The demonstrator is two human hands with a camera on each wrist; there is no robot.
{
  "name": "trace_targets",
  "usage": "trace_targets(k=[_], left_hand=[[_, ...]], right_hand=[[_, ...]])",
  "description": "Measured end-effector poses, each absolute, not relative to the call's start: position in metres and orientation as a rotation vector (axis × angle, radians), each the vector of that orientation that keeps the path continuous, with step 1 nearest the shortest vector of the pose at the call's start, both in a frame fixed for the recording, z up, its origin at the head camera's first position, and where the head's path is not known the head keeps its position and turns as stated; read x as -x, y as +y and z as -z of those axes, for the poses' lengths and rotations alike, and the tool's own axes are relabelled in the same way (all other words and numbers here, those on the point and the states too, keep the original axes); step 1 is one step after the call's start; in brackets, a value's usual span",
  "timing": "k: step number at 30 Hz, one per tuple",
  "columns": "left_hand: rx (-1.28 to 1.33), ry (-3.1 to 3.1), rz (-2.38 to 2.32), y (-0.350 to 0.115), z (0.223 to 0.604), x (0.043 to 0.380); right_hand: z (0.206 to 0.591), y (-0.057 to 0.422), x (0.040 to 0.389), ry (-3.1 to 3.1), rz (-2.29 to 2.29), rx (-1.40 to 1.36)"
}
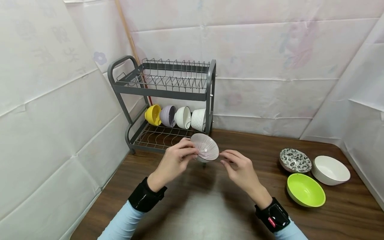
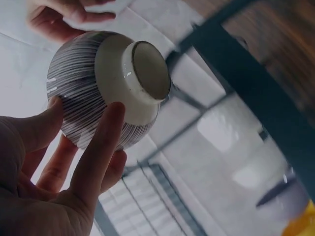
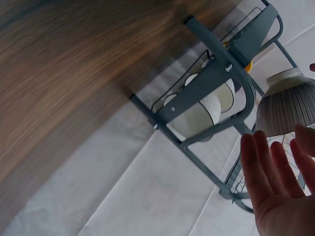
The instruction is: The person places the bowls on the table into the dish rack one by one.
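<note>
My left hand (image 1: 174,160) grips a small bowl (image 1: 206,146) by its left edge, thumb on one side and fingers on the other. In the left wrist view, the bowl (image 2: 78,83) has dark and pale stripes outside and a white foot ring. It hangs tilted in the air in front of the rack. My right hand (image 1: 242,170) is at the bowl's right rim, fingers loosely extended; whether the fingertips touch the rim I cannot tell. In the right wrist view, fingers (image 3: 258,167) lie close beside the rim.
A grey two-tier dish rack (image 1: 162,93) stands at the back left. On its lower tier lean a yellow bowl (image 1: 152,115), a purple bowl (image 1: 166,116) and white bowls (image 1: 181,117). At right on the table are a patterned bowl (image 1: 295,160), a white bowl (image 1: 330,170) and a green bowl (image 1: 306,190).
</note>
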State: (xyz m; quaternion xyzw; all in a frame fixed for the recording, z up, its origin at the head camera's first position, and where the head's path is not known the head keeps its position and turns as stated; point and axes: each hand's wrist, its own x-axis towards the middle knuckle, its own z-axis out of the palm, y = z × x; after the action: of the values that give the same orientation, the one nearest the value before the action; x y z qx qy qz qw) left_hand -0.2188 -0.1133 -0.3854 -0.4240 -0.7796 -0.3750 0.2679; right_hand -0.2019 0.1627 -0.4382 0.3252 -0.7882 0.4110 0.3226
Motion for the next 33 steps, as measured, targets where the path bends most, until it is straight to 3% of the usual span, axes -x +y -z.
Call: trace_targets(k=[17,33], left_hand=[[0.926,-2.382,0.501,-0.229,0.352,0.226],[1.004,-2.563,-0.301,-0.270,0.334,0.281]], right_hand=[[0.447,0.119,0.228,-2.176,-1.147,-0.866],[0.451,0.117,0.222,-2.206,-1.121,-0.824]])
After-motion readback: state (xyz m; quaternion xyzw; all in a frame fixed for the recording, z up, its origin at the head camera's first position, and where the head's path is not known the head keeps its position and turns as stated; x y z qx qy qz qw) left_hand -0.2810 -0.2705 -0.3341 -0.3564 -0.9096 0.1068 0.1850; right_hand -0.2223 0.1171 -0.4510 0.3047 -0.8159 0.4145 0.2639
